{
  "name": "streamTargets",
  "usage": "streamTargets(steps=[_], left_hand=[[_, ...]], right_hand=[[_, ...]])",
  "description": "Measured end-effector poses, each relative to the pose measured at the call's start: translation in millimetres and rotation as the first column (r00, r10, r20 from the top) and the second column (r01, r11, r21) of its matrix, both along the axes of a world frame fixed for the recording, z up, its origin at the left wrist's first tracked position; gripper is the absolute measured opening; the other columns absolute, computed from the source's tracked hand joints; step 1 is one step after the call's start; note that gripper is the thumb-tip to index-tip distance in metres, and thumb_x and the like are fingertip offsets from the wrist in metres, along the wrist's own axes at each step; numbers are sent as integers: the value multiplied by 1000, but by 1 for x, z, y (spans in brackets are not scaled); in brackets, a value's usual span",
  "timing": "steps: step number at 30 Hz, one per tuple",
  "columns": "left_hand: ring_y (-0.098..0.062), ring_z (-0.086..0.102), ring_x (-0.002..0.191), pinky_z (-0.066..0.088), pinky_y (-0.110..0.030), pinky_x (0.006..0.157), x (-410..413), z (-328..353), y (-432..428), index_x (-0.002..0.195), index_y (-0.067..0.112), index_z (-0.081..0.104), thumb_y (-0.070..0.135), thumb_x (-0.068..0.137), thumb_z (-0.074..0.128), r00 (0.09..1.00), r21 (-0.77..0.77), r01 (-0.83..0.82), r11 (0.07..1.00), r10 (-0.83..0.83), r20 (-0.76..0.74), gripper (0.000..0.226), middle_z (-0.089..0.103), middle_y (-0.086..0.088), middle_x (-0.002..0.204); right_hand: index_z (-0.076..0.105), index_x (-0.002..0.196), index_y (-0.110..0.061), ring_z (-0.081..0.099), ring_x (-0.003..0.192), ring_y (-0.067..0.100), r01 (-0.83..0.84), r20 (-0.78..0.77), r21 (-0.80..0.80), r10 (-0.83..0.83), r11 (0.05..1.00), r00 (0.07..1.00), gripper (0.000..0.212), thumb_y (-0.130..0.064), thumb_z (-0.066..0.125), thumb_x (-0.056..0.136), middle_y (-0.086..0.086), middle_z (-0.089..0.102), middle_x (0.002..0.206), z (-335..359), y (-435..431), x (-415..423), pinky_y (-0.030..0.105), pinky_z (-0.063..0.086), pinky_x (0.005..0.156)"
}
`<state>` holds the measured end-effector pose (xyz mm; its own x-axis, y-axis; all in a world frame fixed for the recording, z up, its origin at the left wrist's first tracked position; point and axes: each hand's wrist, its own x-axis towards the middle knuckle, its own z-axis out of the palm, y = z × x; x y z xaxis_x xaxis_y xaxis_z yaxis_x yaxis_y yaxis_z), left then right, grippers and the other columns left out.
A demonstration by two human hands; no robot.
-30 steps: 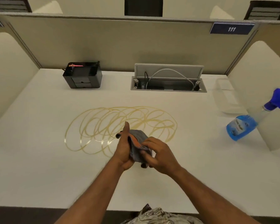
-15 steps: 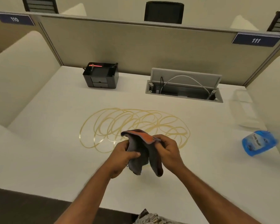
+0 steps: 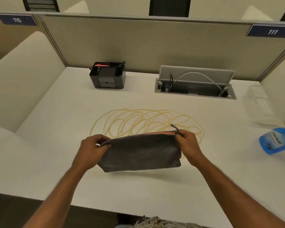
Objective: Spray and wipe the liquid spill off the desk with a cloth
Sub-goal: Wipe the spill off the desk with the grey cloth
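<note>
- A grey cloth [image 3: 141, 153] is being held stretched flat between both hands above the white desk [image 3: 59, 116], its lower edge hanging free just over the surface, where a shadow is being cast beneath it.
- The cloth's upper left corner is being pinched by the left hand [image 3: 90, 152], with the thumb on top and the fingers curled underneath.
- The upper right corner is being pinched by the right hand [image 3: 188, 145], fingers curled closed around the hem; a short tail of fabric is sticking up above the knuckles.
- An orange strip is being shown along the cloth's top edge near the right hand.
- The yellowish liquid spill [image 3: 145, 123], a tangle of looping lines, is lying on the desk just behind the cloth; its near edge is being covered from view by the fabric and the right hand.
- A blue spray bottle [image 3: 276, 140] is lying at the right edge of the view, well apart from the hands, partly cut off.
- A black organiser box [image 3: 108, 75] and an open cable hatch [image 3: 195, 86] are being seen at the back of the desk, by the partition.
</note>
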<state>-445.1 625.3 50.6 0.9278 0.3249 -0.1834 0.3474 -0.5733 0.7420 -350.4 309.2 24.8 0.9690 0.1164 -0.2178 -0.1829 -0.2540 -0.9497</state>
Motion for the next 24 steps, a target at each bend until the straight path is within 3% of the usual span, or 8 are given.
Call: streamTargets(steps=[5,9,12,17,19,22,24], left_hand=[[-1,68,83,49,-22,69,22,-1,47,84,32,77,25,81,76,969,-46,170,984,-176,-175,7,74,18,83],[-11,69,85,54,-25,71,60,-14,76,87,26,75,17,82,74,884,-35,329,944,-321,-339,11,74,8,87],[-17,65,93,49,-28,75,91,-40,80,95,21,73,12,82,71,857,43,393,919,-348,-381,16,72,2,98],[-20,66,99,48,-27,81,119,-78,71,104,17,74,12,84,66,945,126,293,948,-266,-192,22,74,-2,105],[-20,66,104,49,-28,87,121,-89,69,115,17,70,13,87,65,962,128,256,958,-239,-135,29,71,-2,115],[-21,56,122,47,-34,100,107,-104,59,132,17,58,18,87,66,977,199,209,957,-214,-1,45,57,-3,137],[-24,48,132,43,-39,108,91,-113,49,135,17,55,24,87,66,963,287,225,931,-257,77,49,51,-3,144]], right_hand=[[75,93,-9,67,91,29,-36,-175,-73,23,997,984,23,-15,53,98,14,72,95,-2,12,15,41,55,78],[71,99,-1,64,78,26,-114,-310,-126,70,985,948,19,-10,55,95,17,70,91,-15,28,34,31,51,62],[65,98,11,54,75,26,-50,-316,-179,-9,983,949,20,-5,56,91,16,60,83,-34,43,49,34,43,64],[59,71,-8,51,73,23,28,-188,-370,-104,929,977,17,-9,57,88,9,55,72,-60,69,68,32,35,64],[65,85,-11,56,84,23,51,-132,-447,-122,893,984,10,-14,58,91,7,63,87,-68,77,71,31,41,69],[57,129,-15,55,114,23,157,13,-559,-180,814,984,38,-27,60,92,6,56,126,-77,92,60,39,47,97],[55,130,-16,51,118,24,225,160,-597,-160,770,974,44,-29,62,89,5,51,130,-81,104,46,42,45,102]])
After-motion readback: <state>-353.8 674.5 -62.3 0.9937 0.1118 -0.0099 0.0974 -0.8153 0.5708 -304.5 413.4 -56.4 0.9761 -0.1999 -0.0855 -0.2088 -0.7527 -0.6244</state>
